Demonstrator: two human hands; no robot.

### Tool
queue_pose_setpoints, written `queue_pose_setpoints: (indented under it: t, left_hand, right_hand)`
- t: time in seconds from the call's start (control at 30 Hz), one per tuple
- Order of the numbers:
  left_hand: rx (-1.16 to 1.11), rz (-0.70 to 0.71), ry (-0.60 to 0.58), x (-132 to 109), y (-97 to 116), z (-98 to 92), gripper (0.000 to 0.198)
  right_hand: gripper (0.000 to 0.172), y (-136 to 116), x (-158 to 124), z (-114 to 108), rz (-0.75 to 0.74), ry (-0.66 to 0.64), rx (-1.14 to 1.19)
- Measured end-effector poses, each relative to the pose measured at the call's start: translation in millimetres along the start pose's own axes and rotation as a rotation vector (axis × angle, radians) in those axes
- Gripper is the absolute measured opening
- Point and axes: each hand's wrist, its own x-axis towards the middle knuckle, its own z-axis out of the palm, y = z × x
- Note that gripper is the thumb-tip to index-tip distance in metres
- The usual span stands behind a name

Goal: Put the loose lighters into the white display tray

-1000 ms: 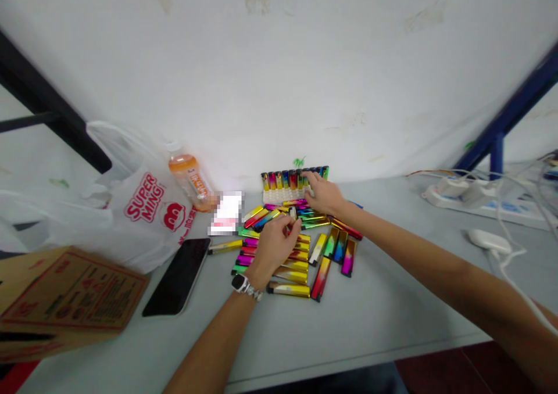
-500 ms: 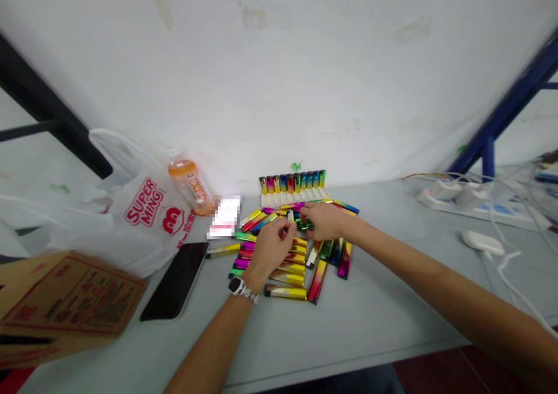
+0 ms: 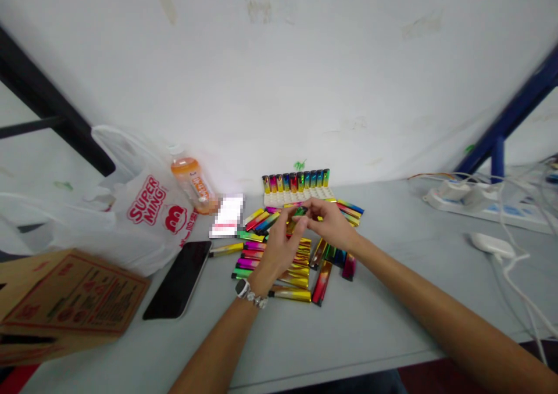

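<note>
A heap of shiny, many-coloured lighters [image 3: 279, 254] lies on the grey table [image 3: 370, 318]. Behind it stands a white tray [image 3: 296, 195] with a row of lighters upright along its back. My left hand [image 3: 281, 249], with a watch on its wrist, and my right hand [image 3: 331, 222] meet above the heap. Both pinch a dark green lighter [image 3: 300, 211] held between their fingertips.
A black phone [image 3: 178, 278] lies left of the heap, beside a brown cardboard box [image 3: 65, 301]. A white plastic bag [image 3: 143, 208] and an orange bottle [image 3: 194, 182] stand at the back left. A power strip [image 3: 479, 199] with white cables lies at the right.
My right hand came back from the tray's row, picked a green lighter from the heap and lifted it. My left hand rose to meet it.
</note>
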Motion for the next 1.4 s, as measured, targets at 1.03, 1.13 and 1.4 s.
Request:
queue_pose_setpoints:
  t: [1.03, 1.13, 1.4]
  left_hand:
    - [0.110, -0.176, 0.174, -3.9, -1.5, 7.4, 0.035]
    - [0.093, -0.189, 0.170, -4.4, -0.9, 7.3, 0.035]
    - [0.055, -0.184, 0.173, -6.6, -0.7, 7.3, 0.046]
  right_hand:
    - [0.029, 1.9, -33.1, 13.8, -0.005, 0.033, 0.025]
    - [0.029, 2.1, -33.2, 13.7, -0.007, 0.028, 0.013]
    - [0.025, 2.2, -32.5, 14.7, 0.005, 0.031, 0.007]
